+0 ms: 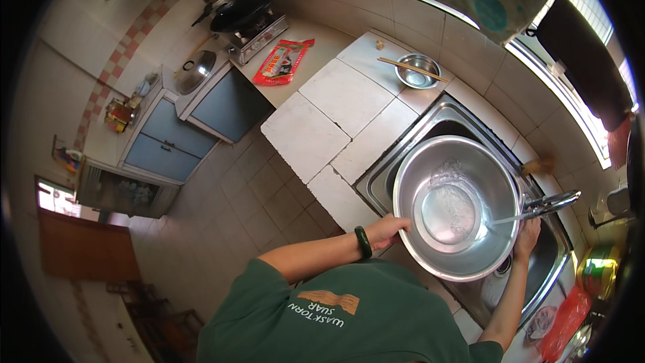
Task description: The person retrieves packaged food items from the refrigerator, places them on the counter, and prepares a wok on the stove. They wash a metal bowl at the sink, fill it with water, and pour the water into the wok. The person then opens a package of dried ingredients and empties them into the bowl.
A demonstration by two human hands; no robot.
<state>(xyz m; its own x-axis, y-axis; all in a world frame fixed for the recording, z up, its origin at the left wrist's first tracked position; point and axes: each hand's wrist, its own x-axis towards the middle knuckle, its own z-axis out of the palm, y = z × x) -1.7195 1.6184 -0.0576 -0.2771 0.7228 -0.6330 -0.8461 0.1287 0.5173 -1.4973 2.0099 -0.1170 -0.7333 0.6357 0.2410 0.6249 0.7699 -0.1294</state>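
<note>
A large stainless steel basin rests over the metal sink, tilted a little in my hands. From the chrome faucet a stream of water runs into it, and shallow rippling water covers part of its bottom. My left hand, with a dark green bangle at the wrist, grips the near left rim, thumb over the edge. On the opposite side my right hand holds the basin just below the faucet; its fingers are partly hidden behind the rim.
Wooden chopsticks lie across a small metal bowl on the white tiled counter. Beyond are a red food packet and a portable gas stove with a black wok. At right lies a red plastic bag.
</note>
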